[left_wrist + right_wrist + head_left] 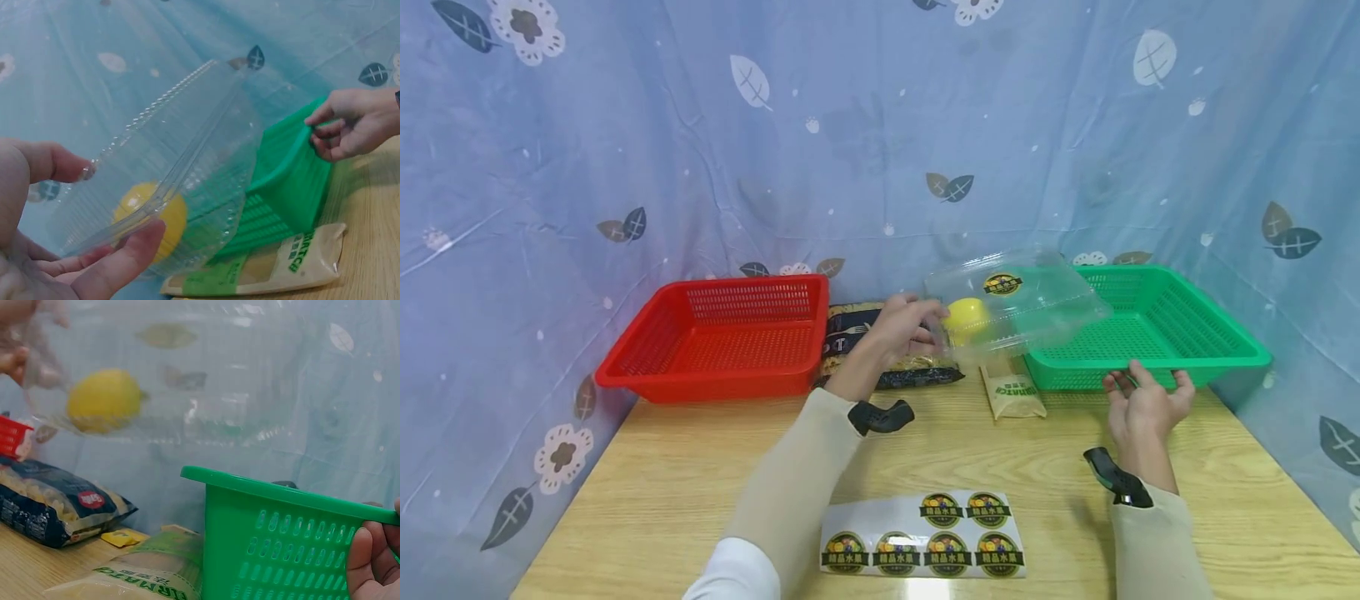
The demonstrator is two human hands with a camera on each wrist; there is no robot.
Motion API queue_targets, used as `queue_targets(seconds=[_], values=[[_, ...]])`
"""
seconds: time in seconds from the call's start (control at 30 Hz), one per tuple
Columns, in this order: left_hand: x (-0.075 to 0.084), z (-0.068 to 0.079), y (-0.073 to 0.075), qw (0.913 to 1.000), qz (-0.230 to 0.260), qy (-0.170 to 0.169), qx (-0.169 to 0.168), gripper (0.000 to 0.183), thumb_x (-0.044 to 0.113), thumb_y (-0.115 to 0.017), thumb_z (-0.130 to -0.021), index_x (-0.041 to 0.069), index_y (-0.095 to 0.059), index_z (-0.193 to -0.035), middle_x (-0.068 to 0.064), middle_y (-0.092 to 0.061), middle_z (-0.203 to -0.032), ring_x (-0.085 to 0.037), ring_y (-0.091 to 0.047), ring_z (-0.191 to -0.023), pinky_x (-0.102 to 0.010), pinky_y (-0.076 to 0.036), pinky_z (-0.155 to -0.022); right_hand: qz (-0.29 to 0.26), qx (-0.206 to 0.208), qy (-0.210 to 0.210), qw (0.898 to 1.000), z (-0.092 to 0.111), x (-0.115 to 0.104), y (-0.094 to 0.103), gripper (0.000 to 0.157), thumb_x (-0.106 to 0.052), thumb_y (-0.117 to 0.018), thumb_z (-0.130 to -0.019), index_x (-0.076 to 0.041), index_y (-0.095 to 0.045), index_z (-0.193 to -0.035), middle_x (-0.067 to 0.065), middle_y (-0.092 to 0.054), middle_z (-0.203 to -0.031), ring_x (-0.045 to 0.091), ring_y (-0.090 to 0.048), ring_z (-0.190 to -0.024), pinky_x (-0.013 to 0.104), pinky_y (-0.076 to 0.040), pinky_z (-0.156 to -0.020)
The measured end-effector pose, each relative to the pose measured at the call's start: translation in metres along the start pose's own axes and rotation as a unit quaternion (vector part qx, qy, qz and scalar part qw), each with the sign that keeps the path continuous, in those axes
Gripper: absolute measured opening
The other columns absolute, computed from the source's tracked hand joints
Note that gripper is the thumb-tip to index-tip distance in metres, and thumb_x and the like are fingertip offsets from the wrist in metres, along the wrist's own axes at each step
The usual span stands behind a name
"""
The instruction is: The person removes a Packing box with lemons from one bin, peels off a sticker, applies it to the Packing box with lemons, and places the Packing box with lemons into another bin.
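Observation:
My left hand (904, 327) grips one end of a clear plastic clamshell box (1051, 321), thumb on one side and fingers on the other. Inside the box lies a yellow lemon (105, 401), close to the held end. A round dark sticker (1003, 284) is on the lid. The box is up in the air, tilted, and overlaps the left part of the green basket (1150, 364) in the head view. At that basket's front rim, my right hand (1146, 408) holds on with its fingers, as the left wrist view also shows.
A red basket (715, 385) stands at the left. Between the baskets lie a dark pasta bag (850, 321) and a tan packet (1013, 395). A small yellow packet (124, 537) sits behind them. In front lies a sticker sheet (880, 517) on the wooden table (700, 467). A curtain (880, 150) hangs behind.

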State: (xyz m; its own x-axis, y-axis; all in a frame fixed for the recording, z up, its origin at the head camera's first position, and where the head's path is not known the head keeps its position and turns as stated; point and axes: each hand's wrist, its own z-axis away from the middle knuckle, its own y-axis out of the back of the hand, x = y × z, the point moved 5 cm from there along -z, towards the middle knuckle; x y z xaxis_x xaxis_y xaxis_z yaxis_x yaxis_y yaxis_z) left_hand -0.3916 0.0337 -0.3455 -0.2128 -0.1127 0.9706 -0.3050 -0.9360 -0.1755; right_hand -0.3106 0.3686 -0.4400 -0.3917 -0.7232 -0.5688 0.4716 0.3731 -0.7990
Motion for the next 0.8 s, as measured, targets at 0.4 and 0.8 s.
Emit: queue_targets(seconds=[0.4,0.8], values=[[-0.009,-0.033,-0.051,0.9985,0.011,-0.012,0.052,0.096,0.015,-0.076,-0.085,0.012,-0.019,-0.162,-0.018,-0.056,-0.134,-0.027,-0.066,-0.065,-0.047,-0.062,-0.078,-0.013,-0.01,-0.003,1.0,-0.001,0.0,0.003,0.073,0.002,-0.059,-0.099,-0.038,-0.023,-0.148,0.008,-0.049,-0.109,0.028,-0.049,-0.073,0.036,-0.048,-0.062],[-0.014,-0.056,-0.104,0.9959,0.01,-0.024,0.086,0.089,0.019,-0.081,-0.083,0.013,-0.033,-0.158,-0.019,-0.059,-0.122,-0.025,-0.061,-0.058,-0.042,-0.063,-0.067,-0.013,0.002,0.004,1.0,-0.001,0.001,0.003,0.075,0.003,-0.06,-0.098,-0.038,-0.024,-0.149,0.008,-0.05,-0.102,0.026,-0.048,-0.072,0.034,-0.048,-0.062]])
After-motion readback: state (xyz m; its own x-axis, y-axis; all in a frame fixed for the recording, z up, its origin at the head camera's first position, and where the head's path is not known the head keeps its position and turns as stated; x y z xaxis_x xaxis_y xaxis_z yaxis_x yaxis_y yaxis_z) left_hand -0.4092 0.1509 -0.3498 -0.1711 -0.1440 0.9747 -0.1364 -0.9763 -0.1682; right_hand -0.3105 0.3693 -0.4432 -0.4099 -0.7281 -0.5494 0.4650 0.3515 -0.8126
